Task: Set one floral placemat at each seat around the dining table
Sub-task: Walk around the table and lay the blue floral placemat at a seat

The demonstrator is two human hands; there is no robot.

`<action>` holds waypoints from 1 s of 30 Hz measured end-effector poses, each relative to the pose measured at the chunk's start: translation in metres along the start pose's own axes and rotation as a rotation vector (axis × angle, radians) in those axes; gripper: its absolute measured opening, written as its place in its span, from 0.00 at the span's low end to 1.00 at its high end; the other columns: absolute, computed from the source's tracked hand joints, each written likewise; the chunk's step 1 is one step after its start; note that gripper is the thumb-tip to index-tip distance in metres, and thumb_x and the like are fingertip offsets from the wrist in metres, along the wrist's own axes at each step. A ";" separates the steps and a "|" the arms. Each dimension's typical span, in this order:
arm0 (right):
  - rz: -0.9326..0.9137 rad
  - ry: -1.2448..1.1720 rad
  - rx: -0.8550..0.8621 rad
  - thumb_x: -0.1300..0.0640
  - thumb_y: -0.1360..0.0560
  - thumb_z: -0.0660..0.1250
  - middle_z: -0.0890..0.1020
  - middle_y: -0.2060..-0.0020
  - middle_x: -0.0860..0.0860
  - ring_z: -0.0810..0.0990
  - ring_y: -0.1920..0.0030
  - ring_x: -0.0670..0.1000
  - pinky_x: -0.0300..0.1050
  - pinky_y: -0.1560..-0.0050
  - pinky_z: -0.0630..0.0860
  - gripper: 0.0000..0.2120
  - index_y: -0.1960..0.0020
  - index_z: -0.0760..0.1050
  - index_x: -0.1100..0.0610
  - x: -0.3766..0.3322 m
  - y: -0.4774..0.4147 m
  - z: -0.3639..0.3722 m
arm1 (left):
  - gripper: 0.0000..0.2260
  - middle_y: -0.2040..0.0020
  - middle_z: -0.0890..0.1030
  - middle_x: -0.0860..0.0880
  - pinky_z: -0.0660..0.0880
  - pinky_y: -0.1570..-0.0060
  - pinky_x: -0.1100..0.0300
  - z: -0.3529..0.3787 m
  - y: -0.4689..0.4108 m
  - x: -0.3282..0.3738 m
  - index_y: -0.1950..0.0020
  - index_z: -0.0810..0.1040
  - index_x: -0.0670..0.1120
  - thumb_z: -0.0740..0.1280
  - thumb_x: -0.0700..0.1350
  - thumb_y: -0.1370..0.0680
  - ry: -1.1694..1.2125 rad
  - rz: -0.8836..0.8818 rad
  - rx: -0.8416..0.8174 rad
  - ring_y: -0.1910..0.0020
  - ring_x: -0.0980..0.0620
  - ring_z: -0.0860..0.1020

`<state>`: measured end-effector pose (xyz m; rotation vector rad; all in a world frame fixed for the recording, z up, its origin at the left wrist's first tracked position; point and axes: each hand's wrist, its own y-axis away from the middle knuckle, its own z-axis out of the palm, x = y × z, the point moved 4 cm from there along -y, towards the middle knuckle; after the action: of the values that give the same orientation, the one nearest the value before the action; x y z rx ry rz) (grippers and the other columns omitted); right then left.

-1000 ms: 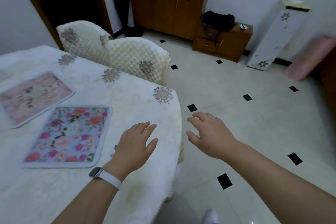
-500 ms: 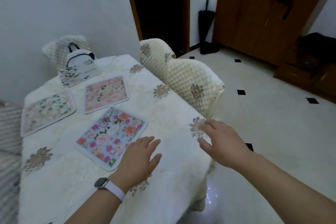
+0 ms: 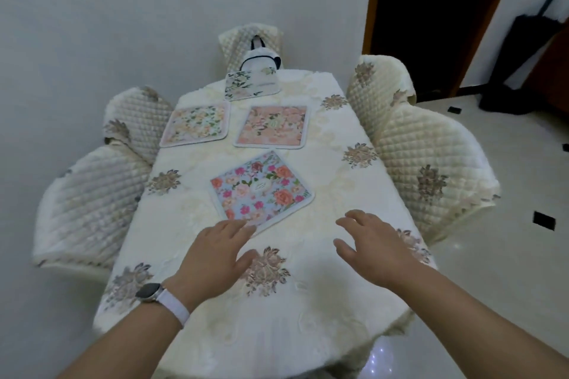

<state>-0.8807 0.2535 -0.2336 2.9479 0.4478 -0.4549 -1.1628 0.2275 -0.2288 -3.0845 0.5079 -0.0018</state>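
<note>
The person has swung round to the bench (image 3: 308, 311) end; left hand (image 3: 212, 252) and right hand (image 3: 372, 243) reach spread, empty, seemingly to square the skewed blue placemat (image 3: 261, 191)

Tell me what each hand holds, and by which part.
Nothing is held. The left hand is open, fingertips at the blue placemat; the right hand is open over the tablecloth.

One head-worn wide-angle view. At near end of dining table (image 3: 308, 301), faces forward-down along its length toward far wall (image 3: 123, 9). Table close below.
</note>
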 end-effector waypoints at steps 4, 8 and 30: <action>-0.065 0.032 -0.053 0.43 0.21 0.57 0.69 0.30 0.49 0.69 0.33 0.54 0.50 0.37 0.69 0.23 0.29 0.68 0.51 -0.014 -0.035 0.012 | 0.23 0.42 0.82 0.46 0.78 0.52 0.49 0.013 0.004 -0.045 0.36 0.77 0.47 0.56 0.58 0.23 0.011 -0.101 0.005 0.44 0.44 0.79; -0.074 0.092 -0.085 0.43 0.21 0.58 0.70 0.30 0.49 0.69 0.33 0.53 0.50 0.37 0.69 0.23 0.29 0.68 0.50 -0.014 -0.070 0.016 | 0.23 0.43 0.82 0.45 0.78 0.53 0.50 0.042 -0.009 -0.075 0.37 0.78 0.47 0.57 0.57 0.24 0.041 -0.135 -0.006 0.46 0.43 0.80; 0.187 -0.221 -0.281 0.45 0.22 0.62 0.71 0.34 0.56 0.73 0.37 0.58 0.52 0.41 0.72 0.24 0.30 0.67 0.55 0.009 -0.234 0.093 | 0.22 0.32 0.72 0.43 0.70 0.43 0.53 0.163 -0.078 -0.127 0.28 0.66 0.44 0.64 0.47 0.20 0.962 -1.040 -0.044 0.38 0.45 0.74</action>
<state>-0.9700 0.4626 -0.3428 2.6004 0.1899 -0.6282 -1.2576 0.3449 -0.3900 -2.7494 -1.1456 -1.4527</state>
